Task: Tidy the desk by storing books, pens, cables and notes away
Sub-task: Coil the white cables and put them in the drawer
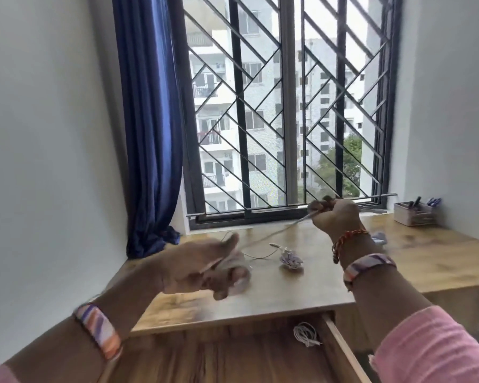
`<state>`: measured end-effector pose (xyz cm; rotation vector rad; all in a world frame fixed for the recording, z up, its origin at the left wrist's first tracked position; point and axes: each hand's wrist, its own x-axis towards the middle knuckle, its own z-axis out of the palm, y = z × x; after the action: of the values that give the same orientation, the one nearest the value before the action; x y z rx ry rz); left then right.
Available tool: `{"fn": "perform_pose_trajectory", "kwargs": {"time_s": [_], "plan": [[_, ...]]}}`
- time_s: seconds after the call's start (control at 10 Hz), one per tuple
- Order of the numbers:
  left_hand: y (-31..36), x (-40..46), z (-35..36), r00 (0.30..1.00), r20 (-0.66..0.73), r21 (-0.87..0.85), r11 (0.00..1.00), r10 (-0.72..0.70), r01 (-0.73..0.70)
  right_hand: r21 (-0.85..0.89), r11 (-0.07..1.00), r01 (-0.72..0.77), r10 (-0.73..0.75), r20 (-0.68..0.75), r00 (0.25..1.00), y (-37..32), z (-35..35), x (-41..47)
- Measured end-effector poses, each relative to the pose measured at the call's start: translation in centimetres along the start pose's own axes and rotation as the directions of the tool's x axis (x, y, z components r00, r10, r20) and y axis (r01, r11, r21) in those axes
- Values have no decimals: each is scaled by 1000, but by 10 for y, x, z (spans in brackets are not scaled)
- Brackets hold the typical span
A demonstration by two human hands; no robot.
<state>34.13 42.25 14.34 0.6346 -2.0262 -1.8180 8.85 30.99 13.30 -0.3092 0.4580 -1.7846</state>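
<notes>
At about 8 o'clock the left hand (202,268) is blurred, its fingers curled around a loose white cable (263,239). The cable runs taut up to 1 o'clock, where the right hand (335,217) pinches it above the worktop (415,250). A crumpled note (291,261) lies at centre. At 5 o'clock a coiled cable (306,333) rests in the open drawer (233,355). A pen holder (414,214) stands at 2 o'clock.

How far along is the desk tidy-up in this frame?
Done: one coiled white cable lies in the open drawer; pens stand in the organizer. In hand: the left hand and right hand stretch another cable. Left: crumpled paper on the desk.
</notes>
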Motion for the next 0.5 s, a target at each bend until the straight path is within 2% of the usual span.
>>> {"fn": "perform_pose_trajectory", "kwargs": {"time_s": [0.1,0.2,0.3,0.4,0.5], "plan": [[39,3,-2,806,-298,-557,592,512,-582,15,992,-126,127,-67,990,21,4,-12],[63,18,-21,361,-907,-305,254,216,-918,-13,984,-178,179,48,983,53,14,-43],[60,18,-58,-87,-981,190,746,175,-638,22,973,-230,210,331,920,76,19,-75],[25,19,-67,203,-682,678,505,703,534,-65,995,-80,102,507,856,69,37,-94],[2,15,-47,733,-627,744,481,264,464,-149,984,96,-30,397,917,39,50,-78]]}}
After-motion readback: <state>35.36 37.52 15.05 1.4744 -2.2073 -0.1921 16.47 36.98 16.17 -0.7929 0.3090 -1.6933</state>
